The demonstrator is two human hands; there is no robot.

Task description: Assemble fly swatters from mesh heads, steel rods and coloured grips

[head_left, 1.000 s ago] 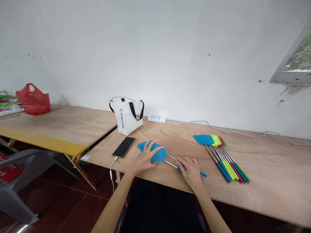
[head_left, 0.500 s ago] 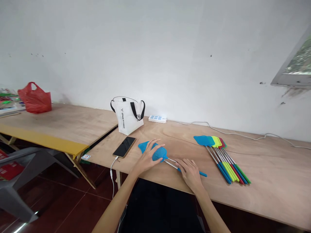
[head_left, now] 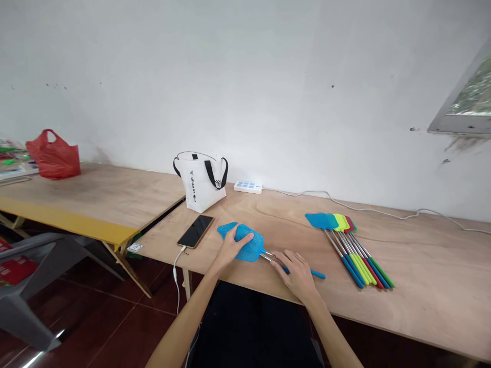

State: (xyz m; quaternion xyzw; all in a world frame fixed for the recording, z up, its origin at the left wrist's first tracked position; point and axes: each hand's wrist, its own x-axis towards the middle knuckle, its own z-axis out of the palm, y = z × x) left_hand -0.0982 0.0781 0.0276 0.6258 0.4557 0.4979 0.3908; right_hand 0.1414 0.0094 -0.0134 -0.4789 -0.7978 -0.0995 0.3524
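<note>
The left hand (head_left: 230,248) pinches blue fly swatters (head_left: 253,248) at their mesh end above the tabletop (head_left: 282,220), shafts slanting rightward and toward the body beneath the right hand (head_left: 297,272), its grip unclear, nearer the multicolored swatter row (head_left: 356,263).

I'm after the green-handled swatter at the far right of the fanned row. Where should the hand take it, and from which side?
Probably midway along the green handle, from above and the right. It is slim and lies outermost, with the other handles all to its left. The green head looks a poorer choice: only a sliver shows beside the red head.
</note>
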